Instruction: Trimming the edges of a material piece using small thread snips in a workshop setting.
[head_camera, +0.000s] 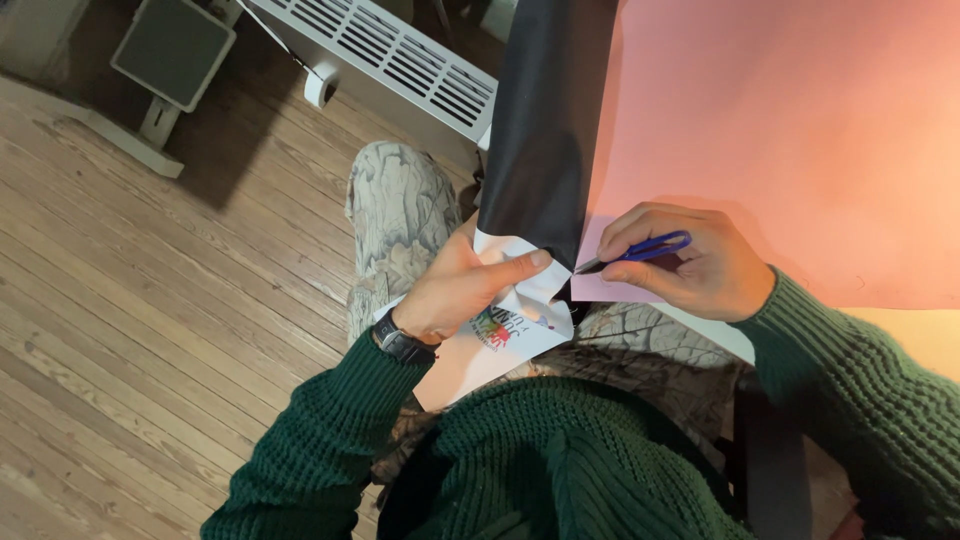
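1. Green knitted sweater (560, 470) fills the bottom of the view, closest to the camera, with both sleeves running up toward the hands.
2. Left hand (455, 290) wears a dark watch (402, 344) at the wrist. Its grip is closed on the sheet (500, 335): the thumb lies across the top, pointing right, and the fingers are hidden underneath.
3. That sheet is white with a small colourful print and a cut, jagged upper edge. It rests over the lap, on the camouflage trousers (395, 215), just below the lower end of a black fabric strip (545, 120).
4. Right hand (690, 265) is closed around small blue-handled snips (640, 250). The dark blade tip points left and sits at the spot where the black strip, the sheet and the pink paper (780, 130) meet; whether the blades are open or shut cannot be told.
5. Pink paper covers the desk at upper right, and the right hand rests on its lower edge.
6. Black strip hangs down along the pink paper's left edge.
7. Wooden floor (150, 300) spreads to the left. A white heater (390, 60) with slotted vents stands at the top, beside a grey square panel on a stand (170, 50).
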